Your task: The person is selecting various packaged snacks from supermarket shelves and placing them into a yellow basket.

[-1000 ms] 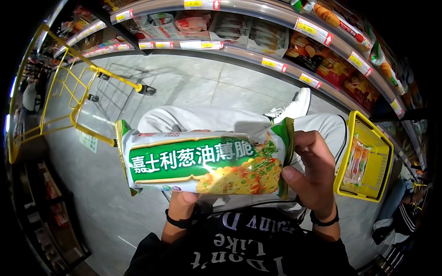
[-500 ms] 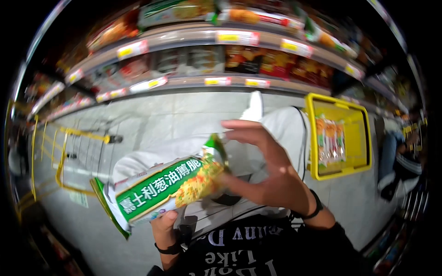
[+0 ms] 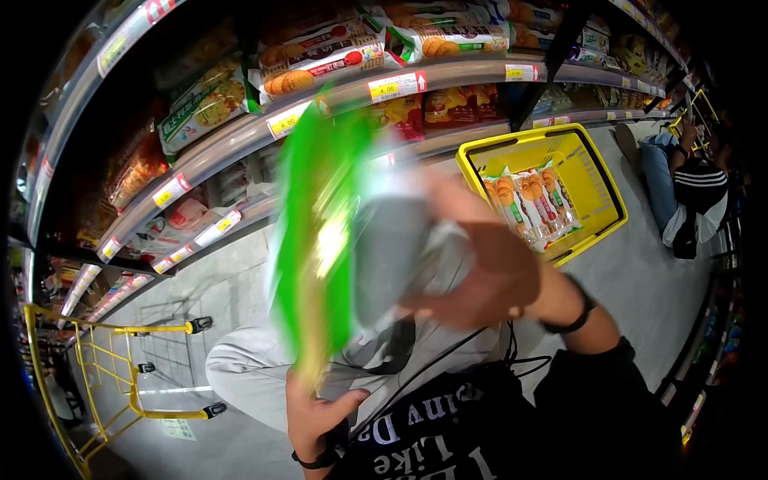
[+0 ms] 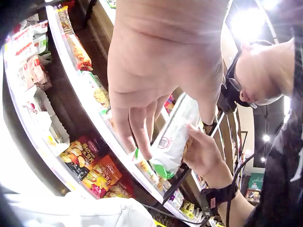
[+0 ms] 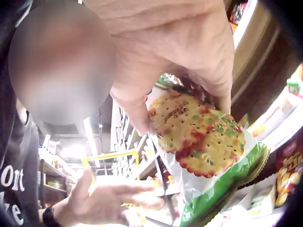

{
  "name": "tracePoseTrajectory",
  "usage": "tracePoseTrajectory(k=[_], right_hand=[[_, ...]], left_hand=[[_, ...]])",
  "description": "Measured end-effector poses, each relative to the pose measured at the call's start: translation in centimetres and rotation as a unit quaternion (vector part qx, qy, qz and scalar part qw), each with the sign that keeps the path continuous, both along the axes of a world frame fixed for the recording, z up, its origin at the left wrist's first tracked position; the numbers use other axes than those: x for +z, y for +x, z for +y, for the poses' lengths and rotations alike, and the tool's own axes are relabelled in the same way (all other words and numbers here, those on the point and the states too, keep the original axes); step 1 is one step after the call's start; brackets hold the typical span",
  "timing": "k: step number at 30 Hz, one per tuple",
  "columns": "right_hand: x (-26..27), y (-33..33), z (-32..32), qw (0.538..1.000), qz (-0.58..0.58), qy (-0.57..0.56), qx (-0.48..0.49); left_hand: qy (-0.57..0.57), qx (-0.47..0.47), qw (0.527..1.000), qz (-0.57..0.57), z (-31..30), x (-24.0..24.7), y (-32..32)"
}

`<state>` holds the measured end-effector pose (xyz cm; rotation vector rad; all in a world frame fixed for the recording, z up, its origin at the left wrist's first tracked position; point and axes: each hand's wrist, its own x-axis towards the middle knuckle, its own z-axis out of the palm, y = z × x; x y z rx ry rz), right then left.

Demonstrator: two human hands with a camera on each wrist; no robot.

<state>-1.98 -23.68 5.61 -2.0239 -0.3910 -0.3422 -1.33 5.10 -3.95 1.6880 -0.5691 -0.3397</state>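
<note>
Right wrist: right hand (image 5: 175,52) curls round the cracker packet (image 5: 201,142).

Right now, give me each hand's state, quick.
Left hand: open, fingers extended, gripping nothing.
Right hand: closed, holding the green-and-white cracker packet.

On my feed I see the pack (image 3: 316,248) between a cart (image 3: 160,328) at left and a basket (image 3: 572,158) at right, packets (image 3: 530,198) inside it, shelves (image 3: 464,74) beyond

Green-and-white cracker packet (image 5: 201,137), tilted, between the right fingers (image 5: 223,92)
</note>
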Motion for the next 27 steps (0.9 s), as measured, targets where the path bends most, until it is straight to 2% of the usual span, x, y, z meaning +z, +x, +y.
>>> tracePoseTrajectory(k=[1,2,7,9,10,11,15,17,19,20,23,24,26,27], right_hand=[[0.1,0.5,-1.9,0.991,-0.116,0.015,-0.058],[1.0,0.0,-3.5,0.98,-0.069,0.062,-0.179],[4.0,-0.6,-12.9,0.916,-0.055,0.226,-0.327],[2.2,-0.9,-17.5,0.901,-0.065,0.234,-0.36],[0.9,-0.9,-19.2,0.882,-0.072,0.252,-0.391],[-0.3,-0.7,-20.0,0.844,-0.077,0.26,-0.462],[-5.9,-2.1,-24.2,0.811,-0.011,0.3,-0.502],[-8.8,-2.6,-26.2,0.741,0.04,0.4,-0.537],[-11.2,-3.6,-27.5,0.719,0.069,0.376,-0.58],[-14.0,-4.4,-30.6,0.714,0.119,0.354,-0.592],[-18.0,-5.3,-33.4,0.637,0.139,0.217,-0.726],[-17.5,-6.0,-32.9,0.637,0.141,0.214,-0.727],[-16.3,-7.9,-32.0,0.724,0.28,0.05,-0.629],[-16.6,-8.3,-32.3,0.722,0.281,0.05,-0.63]], left_hand=[[-0.013,-0.039,0.999,0.024,-1.2,1.6,0.6],[0.005,-0.052,0.999,0.009,-0.7,1.1,0.7],[-0.008,-0.039,0.999,0.035,2.3,-0.7,0.6],[-0.012,-0.022,0.999,0.039,3.3,-1.4,0.3],[-0.033,-0.008,0.997,0.064,3.8,-1.6,0.2],[-0.05,0.007,0.995,0.09,4.3,-1.6,0.0],[-0.066,0.032,0.994,0.085,5.9,-2.1,-0.5],[-0.072,0.041,0.993,0.086,6.5,-2.1,-0.6],[-0.081,0.049,0.992,0.085,7.1,-2.3,-0.8],[-0.082,0.053,0.992,0.083,7.4,-2.5,-0.8],[-0.081,0.059,0.992,0.075,7.7,-2.8,-0.6],[-0.073,0.062,0.993,0.074,7.9,-2.8,-0.9],[-0.075,0.063,0.992,0.08,7.8,-2.8,-1.2],[-0.077,0.066,0.991,0.082,7.7,-2.7,-1.2]])
